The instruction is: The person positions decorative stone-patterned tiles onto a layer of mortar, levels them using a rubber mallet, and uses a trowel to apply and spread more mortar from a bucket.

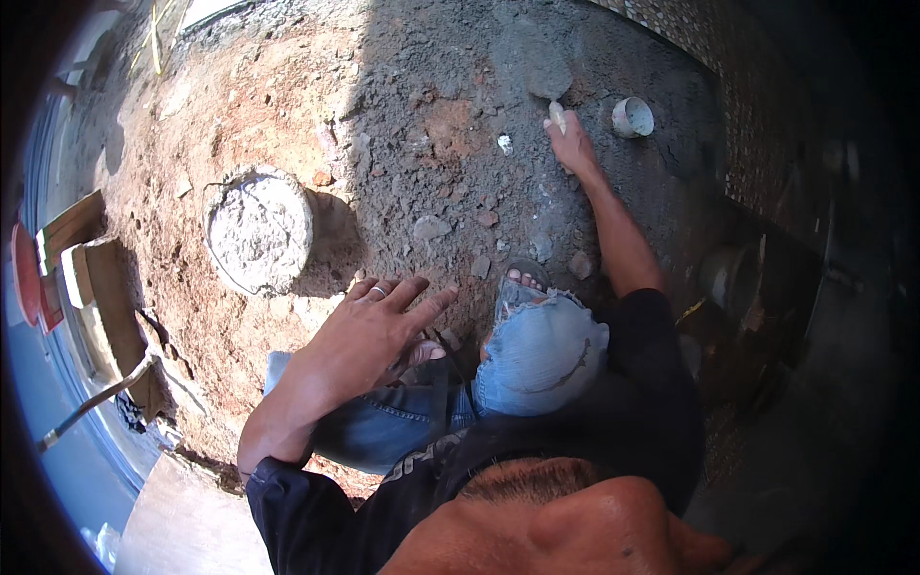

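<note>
My right hand (574, 146) reaches far forward, its fingers wrapped round the pale handle of a trowel (557, 117). The trowel's blade lies flat against wet grey mortar (522, 43) on the ground and blends into it. Just right of that hand sits a small pale cup (633, 117) with greyish contents. My left hand (379, 326) is held over my bent leg with its fingers spread, nothing in them, and a ring on one finger. A bucket (310, 230) filled with grey-white mortar (257, 230) stands ahead and left of it.
Stones and rubble lie across the rough soil (412, 172). Patterned tiling (690, 29) edges the far right. Wooden boards (110, 311), a reddish object (26, 273) and a long-handled tool (96, 401) are at the left. My sandalled foot (524, 276) rests near the middle.
</note>
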Demonstrator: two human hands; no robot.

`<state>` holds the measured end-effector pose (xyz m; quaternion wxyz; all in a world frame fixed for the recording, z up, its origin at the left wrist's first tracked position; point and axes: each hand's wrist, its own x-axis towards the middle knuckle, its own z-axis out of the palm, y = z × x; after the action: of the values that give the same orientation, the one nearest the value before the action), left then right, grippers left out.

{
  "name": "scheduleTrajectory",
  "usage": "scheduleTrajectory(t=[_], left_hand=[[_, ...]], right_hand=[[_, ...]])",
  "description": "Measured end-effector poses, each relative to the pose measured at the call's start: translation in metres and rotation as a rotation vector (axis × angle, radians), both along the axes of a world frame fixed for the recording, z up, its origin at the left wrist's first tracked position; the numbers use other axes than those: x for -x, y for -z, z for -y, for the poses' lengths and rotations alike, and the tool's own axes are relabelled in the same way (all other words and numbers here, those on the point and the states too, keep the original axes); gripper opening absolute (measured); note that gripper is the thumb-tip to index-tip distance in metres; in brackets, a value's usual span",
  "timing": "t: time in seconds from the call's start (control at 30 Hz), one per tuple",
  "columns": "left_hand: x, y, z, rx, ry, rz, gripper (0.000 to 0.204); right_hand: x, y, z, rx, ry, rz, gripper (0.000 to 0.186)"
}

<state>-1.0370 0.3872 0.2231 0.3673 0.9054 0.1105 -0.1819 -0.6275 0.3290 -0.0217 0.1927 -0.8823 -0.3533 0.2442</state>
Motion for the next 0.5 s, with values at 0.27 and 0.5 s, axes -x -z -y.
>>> scheduleTrajectory(t=[0.27, 0.5], left_hand=[[-0.019, -0.003, -0.007, 0.020, 0.006, -0.052, 0.060], [-0.035, 0.008, -0.007, 0.007, 0.029, -0.104, 0.061]], right_hand=[[-0.065, 0.015, 0.026, 0.123, 0.070, -0.112, 0.052], [0.041, -0.030, 0.061, -0.094, 0.229, -0.492, 0.053]])
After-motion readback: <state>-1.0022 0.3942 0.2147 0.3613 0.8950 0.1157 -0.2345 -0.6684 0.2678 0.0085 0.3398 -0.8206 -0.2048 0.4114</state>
